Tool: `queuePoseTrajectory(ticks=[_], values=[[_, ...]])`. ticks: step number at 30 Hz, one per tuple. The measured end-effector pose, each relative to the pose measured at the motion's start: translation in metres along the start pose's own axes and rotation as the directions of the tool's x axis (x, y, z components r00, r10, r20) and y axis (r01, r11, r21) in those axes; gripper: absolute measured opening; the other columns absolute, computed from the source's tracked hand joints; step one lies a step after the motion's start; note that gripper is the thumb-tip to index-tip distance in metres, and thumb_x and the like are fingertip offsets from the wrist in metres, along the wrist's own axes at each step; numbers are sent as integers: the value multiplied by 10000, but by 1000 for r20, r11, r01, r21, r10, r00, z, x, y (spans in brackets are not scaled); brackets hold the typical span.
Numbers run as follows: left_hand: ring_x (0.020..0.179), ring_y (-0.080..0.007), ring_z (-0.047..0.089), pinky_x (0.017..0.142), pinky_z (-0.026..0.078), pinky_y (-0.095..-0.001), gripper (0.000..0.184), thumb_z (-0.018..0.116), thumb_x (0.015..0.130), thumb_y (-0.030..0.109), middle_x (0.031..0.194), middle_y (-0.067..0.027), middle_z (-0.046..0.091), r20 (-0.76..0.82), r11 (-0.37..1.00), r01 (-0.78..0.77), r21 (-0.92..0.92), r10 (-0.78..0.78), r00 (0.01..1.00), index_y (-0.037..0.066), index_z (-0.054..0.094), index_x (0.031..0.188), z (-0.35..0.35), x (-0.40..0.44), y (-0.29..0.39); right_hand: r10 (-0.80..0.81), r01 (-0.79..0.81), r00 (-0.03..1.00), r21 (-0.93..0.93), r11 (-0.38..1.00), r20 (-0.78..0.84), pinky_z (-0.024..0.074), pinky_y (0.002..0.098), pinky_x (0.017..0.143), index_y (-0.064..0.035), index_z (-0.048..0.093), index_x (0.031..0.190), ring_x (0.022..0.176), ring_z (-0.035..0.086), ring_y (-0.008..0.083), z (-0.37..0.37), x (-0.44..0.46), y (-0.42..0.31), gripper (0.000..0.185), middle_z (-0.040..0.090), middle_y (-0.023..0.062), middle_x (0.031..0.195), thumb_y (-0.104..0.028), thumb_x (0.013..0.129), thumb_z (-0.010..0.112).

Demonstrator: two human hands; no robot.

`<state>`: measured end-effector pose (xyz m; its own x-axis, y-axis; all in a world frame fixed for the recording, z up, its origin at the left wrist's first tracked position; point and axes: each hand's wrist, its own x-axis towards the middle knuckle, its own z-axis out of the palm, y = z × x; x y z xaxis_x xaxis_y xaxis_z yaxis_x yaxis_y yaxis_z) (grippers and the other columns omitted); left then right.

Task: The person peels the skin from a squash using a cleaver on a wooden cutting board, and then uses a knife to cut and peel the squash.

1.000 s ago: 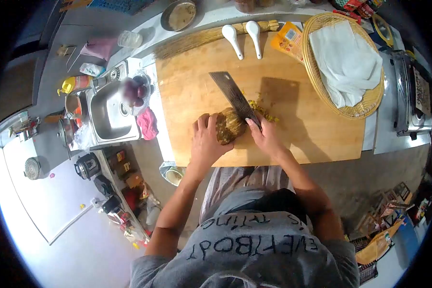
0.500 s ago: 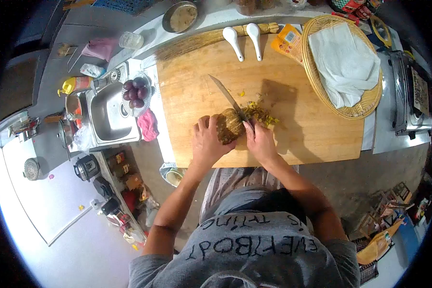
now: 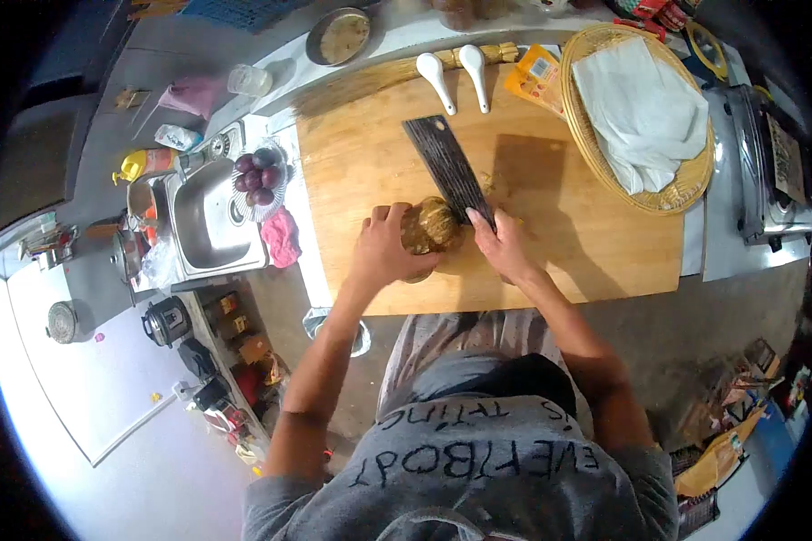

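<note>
A brownish-yellow, ribbed pumpkin point(image 3: 438, 225) rests on the wooden board point(image 3: 361, 158). My left hand point(image 3: 385, 248) is wrapped around its left side, with the thumb along the near edge. My right hand point(image 3: 505, 245) grips a cleaver point(image 3: 444, 160) by its handle, just right of the pumpkin. The broad dark face of the blade is turned up and slants away toward the upper left, with a hole near its far corner. Its lower part lies close to the pumpkin; whether they touch I cannot tell. Few of the peelings show, and the blade may hide others.
Two white spoons point(image 3: 474, 77) and an orange packet point(image 3: 539, 79) lie at the board's far edge. A woven basket point(image 3: 645, 200) with a white cloth point(image 3: 641, 113) overlaps its right corner. Left are a bowl of dark round fruit point(image 3: 260, 176), a pink cloth point(image 3: 281, 239) and the sink point(image 3: 209, 221).
The cleaver has turned from edge-on to showing its broad face. My right hand has shifted slightly right. The heap of peelings is mostly out of sight; my left hand stays on the pumpkin.
</note>
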<state>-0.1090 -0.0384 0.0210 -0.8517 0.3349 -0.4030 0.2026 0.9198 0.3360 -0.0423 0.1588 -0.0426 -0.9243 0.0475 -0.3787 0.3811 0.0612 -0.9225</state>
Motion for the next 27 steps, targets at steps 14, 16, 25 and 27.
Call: queuePoseTrajectory(ticks=[14,16,25,27], values=[[1240,-411,418,1028,377,-454,1032,825,589,549,1313,-285,401,169,991,-67,-116,86,982,3,367,1335,-13,-9,0,117,-93,984,177,980,-131,315,255,422,-41,504,821,463,410,63,-8,-12,-19,264,441,-25,534,-256,972,519],[1252,-433,381,1024,375,-478,1024,849,561,488,1350,-276,360,45,991,-131,-17,132,990,26,371,1339,3,-20,4,48,-26,988,150,988,-146,314,254,427,-41,508,825,466,405,63,3,-12,-5,265,441,-25,537,-260,974,516],[1220,-424,379,1011,374,-480,923,836,569,266,1348,-235,376,-62,997,-71,-12,70,996,60,380,1345,12,-23,8,-61,115,972,236,965,-227,361,291,444,31,556,994,469,442,109,-7,-4,-63,239,475,58,557,-202,971,506],[1212,-425,385,1007,377,-481,919,835,568,264,1346,-237,380,-64,999,-51,-5,51,997,58,384,1342,11,-23,9,-103,130,971,110,985,-218,410,323,502,32,561,995,518,494,167,5,-4,-45,219,532,110,614,-178,963,510]])
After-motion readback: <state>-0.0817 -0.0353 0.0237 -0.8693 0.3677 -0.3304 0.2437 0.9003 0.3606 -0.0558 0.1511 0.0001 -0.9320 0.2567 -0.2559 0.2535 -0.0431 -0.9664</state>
